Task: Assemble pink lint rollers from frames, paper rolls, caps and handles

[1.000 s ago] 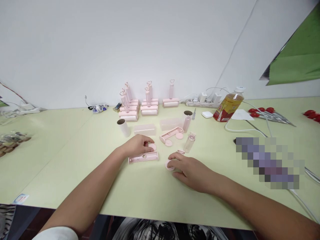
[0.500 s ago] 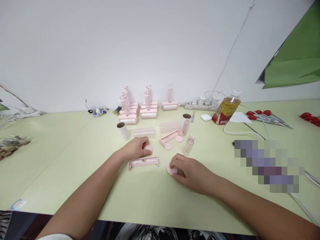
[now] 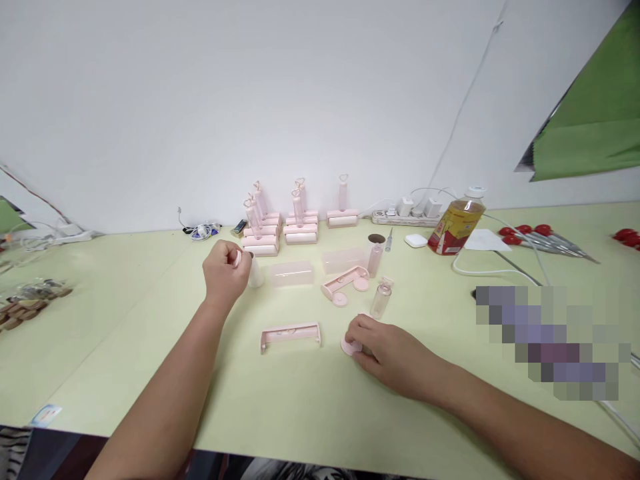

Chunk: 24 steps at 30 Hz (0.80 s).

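Observation:
My left hand (image 3: 226, 275) is closed on a small pink round end cap (image 3: 237, 259), raised beside the upright white lint-roller refill (image 3: 257, 275), which it partly hides. On the right, my right hand (image 3: 381, 350) pinches another pink round cap (image 3: 349, 347) low over the table. Between the hands lies a pink roller frame (image 3: 290, 331). Behind it a second pink frame (image 3: 345, 283) rests at an angle, with two round caps (image 3: 340, 300) against it. A clear pinkish handle (image 3: 381, 300) stands just beyond my right hand.
Several assembled pink lint rollers (image 3: 260, 247) stand by the wall. Two translucent covers (image 3: 292, 274) lie in front of them. Farther right are a power strip (image 3: 406, 218), a yellow-and-red labelled bottle (image 3: 456, 227), cables and red-topped tools (image 3: 545, 241).
My left hand has moved left and up with its cap, from behind the near frame to the white refill. That frame has tipped over. My right hand still pinches its cap.

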### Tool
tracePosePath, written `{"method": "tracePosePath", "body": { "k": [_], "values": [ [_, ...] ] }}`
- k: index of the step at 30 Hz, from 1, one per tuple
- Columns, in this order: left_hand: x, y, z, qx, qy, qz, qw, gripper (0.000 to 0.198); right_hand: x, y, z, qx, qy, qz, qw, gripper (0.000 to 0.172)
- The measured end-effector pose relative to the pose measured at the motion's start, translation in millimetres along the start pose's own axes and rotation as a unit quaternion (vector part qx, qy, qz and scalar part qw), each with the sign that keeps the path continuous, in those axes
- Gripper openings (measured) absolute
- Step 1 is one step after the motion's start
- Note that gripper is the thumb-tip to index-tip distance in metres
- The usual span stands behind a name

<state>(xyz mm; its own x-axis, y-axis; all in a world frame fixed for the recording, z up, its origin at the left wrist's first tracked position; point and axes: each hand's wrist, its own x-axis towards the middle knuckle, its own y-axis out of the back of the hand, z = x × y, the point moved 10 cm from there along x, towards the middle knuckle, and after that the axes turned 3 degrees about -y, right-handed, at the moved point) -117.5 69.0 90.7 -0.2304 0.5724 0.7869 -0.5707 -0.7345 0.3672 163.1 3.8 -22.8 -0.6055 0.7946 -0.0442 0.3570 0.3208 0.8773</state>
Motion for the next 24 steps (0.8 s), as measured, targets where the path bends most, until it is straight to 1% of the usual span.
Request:
{"method": "tracePosePath", "body": {
  "k": [2,3,5,7,10,12,16,19,22,24],
  "values": [
    [2.8,0.1,-11.2,0.03,0.021,0.003,0.999,0.022,0.2,0.1,-0.9,-0.001,0.003,-0.005,1.0,0.013],
    [3.8,-0.6,-14.4,0.044,0.019,0.004,0.999,0.02,0.2,0.2,-1.4,0.0,0.006,-0.006,1.0,0.014],
    [5.4,-3.5,-17.8,0.07,-0.003,0.004,0.998,0.019,-0.1,0.6,-2.7,0.001,0.012,-0.01,1.0,0.015],
    [6.0,-10.2,-21.0,0.082,-0.032,-0.009,0.996,0.019,-0.7,0.7,-3.3,0.0,0.015,-0.014,1.0,0.018],
    [5.2,-23.2,-29.9,0.075,-0.057,-0.04,0.995,0.026,-1.9,0.5,-4.0,-0.005,0.013,-0.021,1.0,0.02],
    [4.2,-28.8,-34.3,0.067,-0.069,-0.045,0.994,0.028,-2.7,-0.2,-5.1,-0.007,0.016,-0.026,1.0,0.022],
    [3.6,-35.5,-33.4,0.068,-0.097,-0.035,0.992,0.029,-3.1,-1.0,-7.8,-0.012,0.023,-0.032,0.999,0.026],
    [4.2,-42.9,-32.5,0.079,-0.087,-0.044,0.992,0.027,-2.7,-1.4,-8.3,-0.011,0.023,-0.036,0.999,0.028],
    [3.3,-50.3,-30.5,0.079,-0.075,-0.064,0.992,0.024,-2.6,-1.2,-8.0,-0.005,0.023,-0.036,0.999,0.03],
    [1.5,-57.3,-31.7,0.066,-0.062,-0.099,0.991,0.021,-2.9,-0.4,-7.6,0.0,0.024,-0.034,0.999,0.03]
  ]
}}
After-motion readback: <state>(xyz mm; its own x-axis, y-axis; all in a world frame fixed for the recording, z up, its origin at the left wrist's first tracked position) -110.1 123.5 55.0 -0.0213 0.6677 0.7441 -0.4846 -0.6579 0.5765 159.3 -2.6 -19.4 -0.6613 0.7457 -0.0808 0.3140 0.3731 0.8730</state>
